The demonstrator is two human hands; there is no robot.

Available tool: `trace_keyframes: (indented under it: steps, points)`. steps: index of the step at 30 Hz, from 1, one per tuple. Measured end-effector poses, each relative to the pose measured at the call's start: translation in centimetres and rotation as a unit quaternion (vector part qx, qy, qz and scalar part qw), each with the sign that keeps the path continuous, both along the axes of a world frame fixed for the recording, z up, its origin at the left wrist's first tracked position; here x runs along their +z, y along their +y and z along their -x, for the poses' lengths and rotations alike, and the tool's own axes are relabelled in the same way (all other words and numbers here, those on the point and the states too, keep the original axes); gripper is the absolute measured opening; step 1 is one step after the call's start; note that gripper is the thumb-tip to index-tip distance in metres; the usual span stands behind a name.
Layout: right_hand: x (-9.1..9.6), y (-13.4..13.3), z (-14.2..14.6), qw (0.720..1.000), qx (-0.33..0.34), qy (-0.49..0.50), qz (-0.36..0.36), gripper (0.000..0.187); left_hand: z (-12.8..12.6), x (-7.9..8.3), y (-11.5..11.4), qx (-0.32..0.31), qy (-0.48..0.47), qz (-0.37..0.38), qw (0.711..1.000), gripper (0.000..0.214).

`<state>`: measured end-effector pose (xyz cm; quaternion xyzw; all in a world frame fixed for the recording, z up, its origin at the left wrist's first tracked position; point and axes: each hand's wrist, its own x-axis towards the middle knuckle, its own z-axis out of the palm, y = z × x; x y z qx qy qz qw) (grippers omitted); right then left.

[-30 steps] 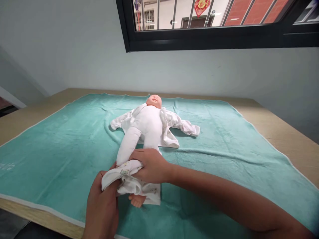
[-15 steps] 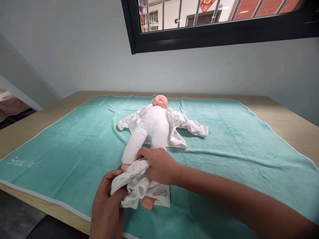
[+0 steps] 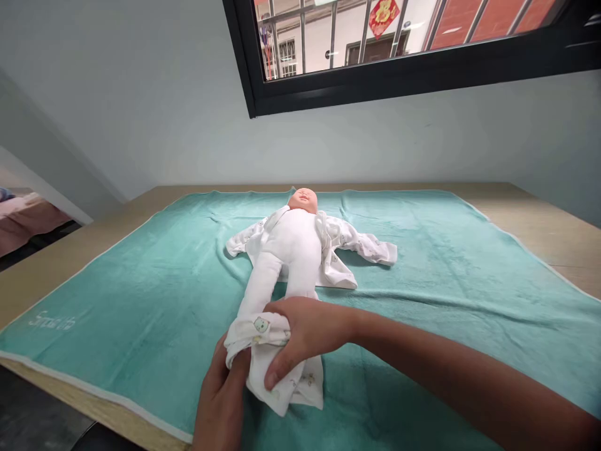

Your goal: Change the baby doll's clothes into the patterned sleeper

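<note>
A baby doll (image 3: pixel 293 241) with a white cloth body lies on its back, head away from me. Its arms are in a white patterned shirt (image 3: pixel 345 275), spread open at both sides. White printed baby pants (image 3: pixel 267 357) are bunched around the doll's lower legs and cover its feet. My left hand (image 3: pixel 223 388) grips the pants' waist edge on the left, fingers partly inside the cloth. My right hand (image 3: pixel 305 332) is closed on the pants from the right, thumb on top of the fabric and fingers near the doll's shins.
A green towel (image 3: pixel 154 294) with a white edge is spread under the doll on a wooden table (image 3: pixel 539 219). Behind the table is a grey wall (image 3: pixel 188 125) with a dark-framed window (image 3: pixel 389 78).
The pants have been drawn up over the doll's feet, and the foot that showed is now covered. My right thumb has come over the fabric. The view has tilted up slightly.
</note>
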<state>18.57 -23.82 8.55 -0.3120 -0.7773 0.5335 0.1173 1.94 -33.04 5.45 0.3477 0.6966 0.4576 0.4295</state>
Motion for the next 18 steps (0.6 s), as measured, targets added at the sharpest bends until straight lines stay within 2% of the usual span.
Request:
trace_keyframes:
  steps: [2, 5, 8, 11, 15, 18]
  points:
    - [0.1, -0.1, 0.2, 0.999, 0.009, -0.040, -0.026, 0.035, -0.2, 0.0, 0.1, 0.005, 0.013, 0.006, 1.000, 0.052]
    - [-0.1, -0.1, 0.2, 0.999, -0.025, -0.005, -0.033, 0.021, -0.4, -0.4, 0.1, -0.004, 0.026, 0.000, 1.000, 0.057]
    - [-0.3, 0.3, -0.3, 0.998, -0.041, 0.054, 0.009, 0.025, -0.4, -1.1, 0.0, -0.031, 0.019, -0.029, 0.999, 0.067]
    - [-0.4, 0.8, -0.8, 0.996, -0.028, 0.083, 0.032, 0.032, -0.4, -1.7, -0.1, -0.043, 0.029, -0.064, 0.997, 0.074]
    - [-0.7, 1.2, -1.1, 0.996, 0.013, 0.087, 0.028, 0.036, -0.2, -1.7, 0.0, -0.060, 0.058, -0.074, 0.994, 0.058]
    - [-0.9, 1.2, -1.0, 0.991, 0.049, 0.094, 0.081, 0.036, 0.1, -1.4, 0.3, -0.061, 0.070, -0.057, 0.994, 0.045]
